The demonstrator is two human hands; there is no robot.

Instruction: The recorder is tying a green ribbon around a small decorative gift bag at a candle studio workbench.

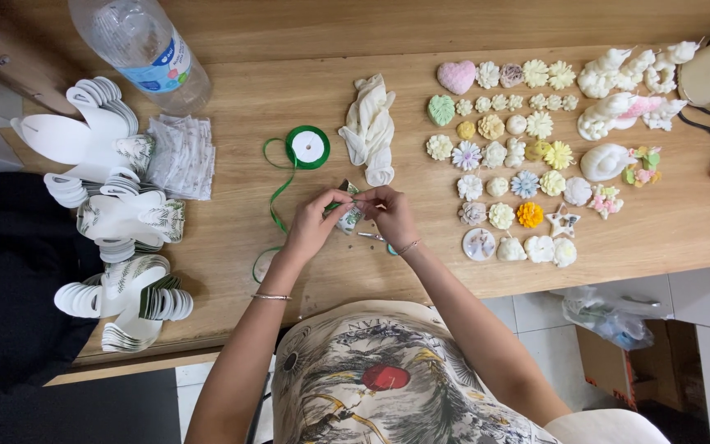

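At the centre of the frame we see the left hand [312, 220] and the right hand [391, 212] meeting over the wooden table [232, 82]. The fingers of both hands are pinched nearly closed on a small packet [348, 215], white with a green leafy print, held just above the table between them. A thin green ribbon [275, 197] runs from the packet up and left to a round spool of ribbon [307, 147], lying flat, with a white core and a glossy green rim. Just below the right hand small scissors [375, 238] lie on the table; we can see only part of them.

A crumpled cream cloth [370, 127] lies above the hands. To the right, rows of small moulded flowers [503, 148] in cream, yellow, green and pink sit in a grid. At the left, stacks of flat white card cut-outs [100, 136] fan out, and a clear plastic bottle [143, 49] lies at the upper left.
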